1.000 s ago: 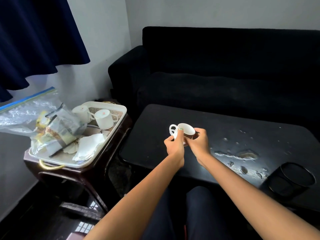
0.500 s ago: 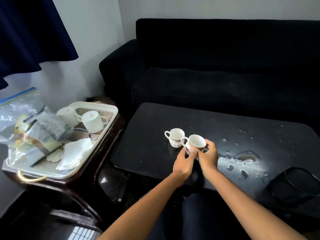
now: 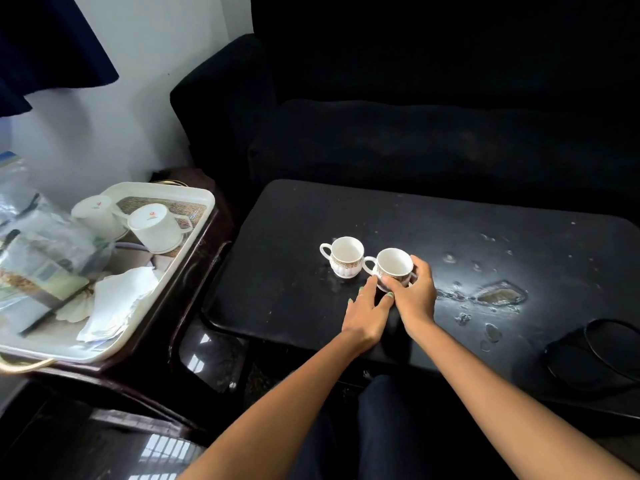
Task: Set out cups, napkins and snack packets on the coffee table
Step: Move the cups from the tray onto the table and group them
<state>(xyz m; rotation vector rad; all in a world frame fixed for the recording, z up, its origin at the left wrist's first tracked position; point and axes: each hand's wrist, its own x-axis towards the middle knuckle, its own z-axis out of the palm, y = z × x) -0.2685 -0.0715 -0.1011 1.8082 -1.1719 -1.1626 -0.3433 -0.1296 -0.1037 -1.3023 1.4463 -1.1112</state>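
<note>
Two small white patterned cups stand upright on the black coffee table (image 3: pixel 277 237). The left cup (image 3: pixel 344 256) stands free. My right hand (image 3: pixel 414 296) wraps the right cup (image 3: pixel 394 266), which rests on the table. Beside it my left hand (image 3: pixel 367 311) lies with fingers spread, fingertips at the cup's base. On the white tray (image 3: pixel 204 199) to the left lie two upturned white mugs (image 3: pixel 152 228), folded napkins (image 3: pixel 114 303) and a clear bag of snack packets (image 3: pixel 38 251).
The tray sits on a dark wooden side table (image 3: pixel 194 278) left of the coffee table. A black sofa (image 3: pixel 415 126) runs behind. A black round holder (image 3: pixel 595 355) lies at the table's right front. The tabletop has worn patches (image 3: pixel 498 296).
Both hands carried stacked cups down to the table; one cup was left standing, and the second has been set to its right. The left hand has come off it.
</note>
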